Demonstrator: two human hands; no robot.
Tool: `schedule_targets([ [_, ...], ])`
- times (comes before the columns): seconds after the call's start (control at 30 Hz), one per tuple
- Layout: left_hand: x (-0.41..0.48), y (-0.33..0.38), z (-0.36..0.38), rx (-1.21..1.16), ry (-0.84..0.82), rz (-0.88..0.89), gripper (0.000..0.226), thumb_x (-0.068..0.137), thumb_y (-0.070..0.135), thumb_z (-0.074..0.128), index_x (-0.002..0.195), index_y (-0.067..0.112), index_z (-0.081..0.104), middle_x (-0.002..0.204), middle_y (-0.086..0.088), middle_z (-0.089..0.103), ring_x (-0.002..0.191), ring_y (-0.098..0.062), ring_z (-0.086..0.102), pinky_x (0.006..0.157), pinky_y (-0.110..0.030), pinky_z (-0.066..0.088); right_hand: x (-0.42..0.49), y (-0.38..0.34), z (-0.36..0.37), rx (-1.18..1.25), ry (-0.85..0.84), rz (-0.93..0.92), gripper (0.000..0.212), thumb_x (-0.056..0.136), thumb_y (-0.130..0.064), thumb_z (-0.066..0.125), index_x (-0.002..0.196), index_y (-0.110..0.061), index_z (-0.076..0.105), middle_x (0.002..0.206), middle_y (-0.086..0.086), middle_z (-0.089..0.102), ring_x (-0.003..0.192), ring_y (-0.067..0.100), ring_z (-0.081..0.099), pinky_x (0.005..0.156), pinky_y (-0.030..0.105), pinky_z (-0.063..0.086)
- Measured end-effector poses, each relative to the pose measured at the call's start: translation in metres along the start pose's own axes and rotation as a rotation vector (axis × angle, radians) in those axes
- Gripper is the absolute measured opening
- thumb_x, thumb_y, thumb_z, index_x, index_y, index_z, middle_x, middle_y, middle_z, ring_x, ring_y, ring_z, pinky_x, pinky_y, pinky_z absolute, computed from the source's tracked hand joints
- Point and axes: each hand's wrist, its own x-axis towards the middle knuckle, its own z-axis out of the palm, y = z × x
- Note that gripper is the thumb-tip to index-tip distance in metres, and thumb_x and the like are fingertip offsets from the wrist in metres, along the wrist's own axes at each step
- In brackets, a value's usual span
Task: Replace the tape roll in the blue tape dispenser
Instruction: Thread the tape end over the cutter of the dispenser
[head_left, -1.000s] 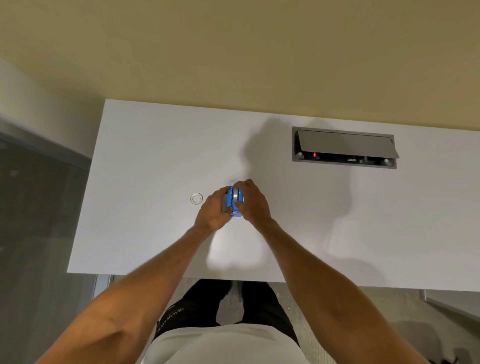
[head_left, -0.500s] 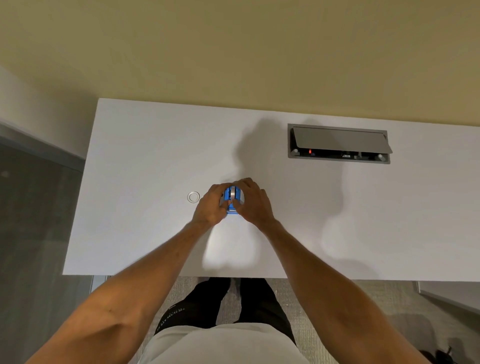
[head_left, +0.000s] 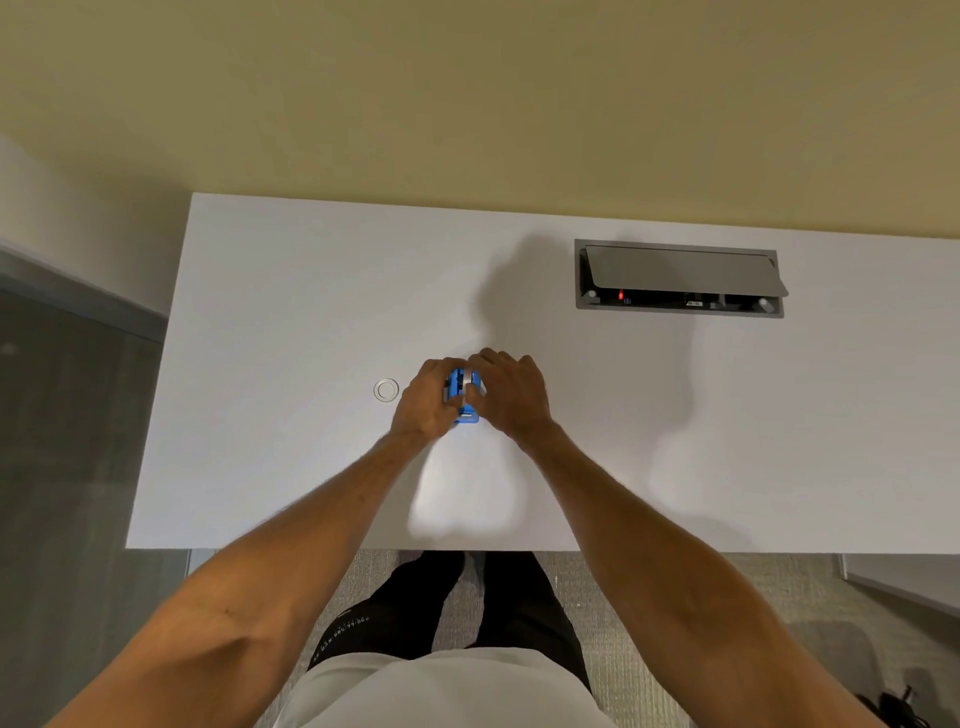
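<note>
Your left hand (head_left: 425, 402) is still clamping the blue tape dispenser (head_left: 459, 393); your right hand (head_left: 511, 394) is now pinching the pale roll (head_left: 471, 378) off-centre, probably seating it.

Head camera looks steeply down (wide-angle) at desk (head_left: 291, 291).

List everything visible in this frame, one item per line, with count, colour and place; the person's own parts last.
Table: one, white, fills mid-frame.
Tape dispenser: one, blue, mid-table, gripped between both hands.
Tape roll: one, pale, at the dispenser's right side, mostly hidden.
Ring: one, clear or whitish, flat on the table left of the hands.
Cable box: one, grey, recessed at the table's far right, lid ajar.
Left hand: one, on the dispenser.
Right hand: one, on the dispenser.
</note>
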Motion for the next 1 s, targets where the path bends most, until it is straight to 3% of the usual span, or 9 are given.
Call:
schedule_targets([
  [0.13, 0.001, -0.004, -0.001, 0.023, -0.043, 0.003, 0.06, 0.093, 0.001, 0.07, 0.15, 0.015, 0.056, 0.151, -0.01, 0.057, 0.133, -0.03, 0.063, 0.113, -0.044, 0.055, 0.004, 0.002, 0.002, 0.045, 0.007, 0.063, 0.028, 0.104, -0.031, 0.049, 0.12, -0.024, 0.071, 0.12, -0.007, 0.072, 0.104, 0.016, 0.067, 0.087, 0.033, 0.05],
  [0.47, 0.002, -0.005, 0.001, -0.011, 0.007, 0.018, 0.043, 0.1, 0.014, 0.067, 0.143, 0.016, 0.062, 0.145, -0.01, 0.061, 0.127, -0.031, 0.066, 0.11, -0.047, 0.056, 0.008, 0.003, 0.005, 0.004, -0.011, 0.023, 0.035, 0.104, -0.047, 0.048, 0.119, -0.027, 0.073, 0.121, -0.008, 0.073, 0.099, 0.015, 0.069, 0.087, 0.034, 0.052],
  [0.67, 0.005, -0.007, 0.001, -0.02, -0.001, -0.002, 0.043, 0.098, 0.014, 0.072, 0.139, 0.016, 0.06, 0.139, -0.01, 0.063, 0.12, -0.033, 0.068, 0.106, -0.047, 0.059, 0.015, 0.002, 0.004, -0.043, -0.001, 0.01, 0.036, 0.107, -0.04, 0.044, 0.104, -0.024, 0.076, 0.108, -0.006, 0.075, 0.089, 0.017, 0.068, 0.082, 0.034, 0.05],
  [0.9, 0.004, -0.008, -0.001, -0.044, -0.009, -0.006, 0.046, 0.102, 0.033, 0.072, 0.143, 0.02, 0.057, 0.143, -0.006, 0.062, 0.122, -0.028, 0.069, 0.109, -0.044, 0.059, 0.014, 0.009, 0.004, 0.084, 0.014, -0.002, 0.028, 0.106, -0.037, 0.051, 0.112, -0.021, 0.074, 0.108, -0.004, 0.075, 0.093, 0.017, 0.069, 0.086, 0.032, 0.05],
  [1.0, 0.006, -0.007, -0.002, -0.029, -0.02, -0.005, 0.043, 0.104, 0.028, 0.068, 0.145, 0.019, 0.057, 0.147, -0.007, 0.059, 0.125, -0.031, 0.069, 0.109, -0.045, 0.058, 0.013, 0.011, 0.004, 0.094, -0.005, -0.04, 0.028, 0.104, -0.039, 0.054, 0.116, -0.02, 0.071, 0.111, -0.004, 0.073, 0.097, 0.017, 0.069, 0.089, 0.033, 0.052],
])
